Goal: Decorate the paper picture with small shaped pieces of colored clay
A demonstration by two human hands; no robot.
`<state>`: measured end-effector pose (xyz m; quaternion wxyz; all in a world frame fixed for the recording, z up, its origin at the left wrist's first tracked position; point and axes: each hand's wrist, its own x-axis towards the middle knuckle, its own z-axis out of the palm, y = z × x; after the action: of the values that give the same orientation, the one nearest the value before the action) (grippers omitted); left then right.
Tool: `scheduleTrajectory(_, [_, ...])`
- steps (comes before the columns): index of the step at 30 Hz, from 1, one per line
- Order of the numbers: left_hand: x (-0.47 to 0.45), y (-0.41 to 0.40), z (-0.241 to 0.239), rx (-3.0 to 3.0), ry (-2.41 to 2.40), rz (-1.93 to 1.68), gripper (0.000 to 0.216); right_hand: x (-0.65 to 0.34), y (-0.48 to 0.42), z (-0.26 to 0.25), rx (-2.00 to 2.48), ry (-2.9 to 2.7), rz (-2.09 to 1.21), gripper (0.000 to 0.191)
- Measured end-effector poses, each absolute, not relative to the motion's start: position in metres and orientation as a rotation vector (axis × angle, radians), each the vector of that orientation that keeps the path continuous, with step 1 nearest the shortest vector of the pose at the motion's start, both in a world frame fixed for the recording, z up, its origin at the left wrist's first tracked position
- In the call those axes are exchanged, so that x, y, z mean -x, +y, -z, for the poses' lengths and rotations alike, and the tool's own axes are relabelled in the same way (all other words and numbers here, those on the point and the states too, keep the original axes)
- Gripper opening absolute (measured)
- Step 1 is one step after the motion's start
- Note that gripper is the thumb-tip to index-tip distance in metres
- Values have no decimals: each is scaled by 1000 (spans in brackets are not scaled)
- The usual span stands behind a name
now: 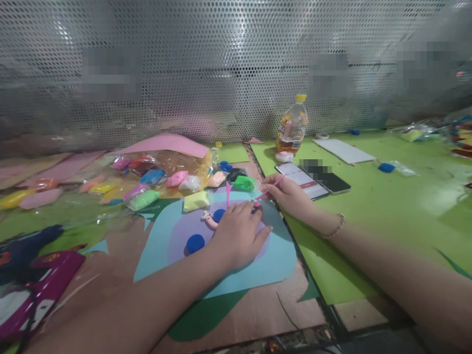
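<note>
Clock taken from the worker's seat, 12 pointing at the perforated metal screen (206, 98). From where I stand, the right hand (286, 194) has thumb and forefinger pinched together on a slim pink stick (275, 187). The stick slants down toward 8 o'clock, its lower end near the fingertips of the left hand (239, 233); from that hand it lies toward 1 to 2 o'clock. Left hand: palm down over the lilac patch (178, 236) on the light-blue paper sheet (155, 260), thumb apart from the fingers; cannot tell whether anything is gripped beneath. A pale pink worm-like figure (210, 221) with eyes shows just beside the left hand at 10 o'clock, partly covered by it. One blue disc (195, 243) sits at about 9 o'clock of the same hand; a second blue disc (219, 215) shows behind the figure, close to the knuckles. A second pink tool (228, 194) points upward at 11 to 12 o'clock of the left hand, with a bright green packet (244, 183) at 12 and a pale yellow packet (196, 201) at 10 to 11. Near the right hand, at 1 o'clock, a lit smartphone (300, 179) lies beside a dark phone (330, 178); a yellow-capped bottle (293, 128) stands at 12.
</note>
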<state>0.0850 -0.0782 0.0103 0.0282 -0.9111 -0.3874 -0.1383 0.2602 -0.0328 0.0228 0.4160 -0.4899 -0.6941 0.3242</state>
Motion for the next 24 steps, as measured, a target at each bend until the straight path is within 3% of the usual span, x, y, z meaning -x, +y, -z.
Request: scheduleTrajectory(24, [-86, -79, -12, 2829, -1212, 407, 49, -255, -29, -20, 1292, -1759, -800, 10])
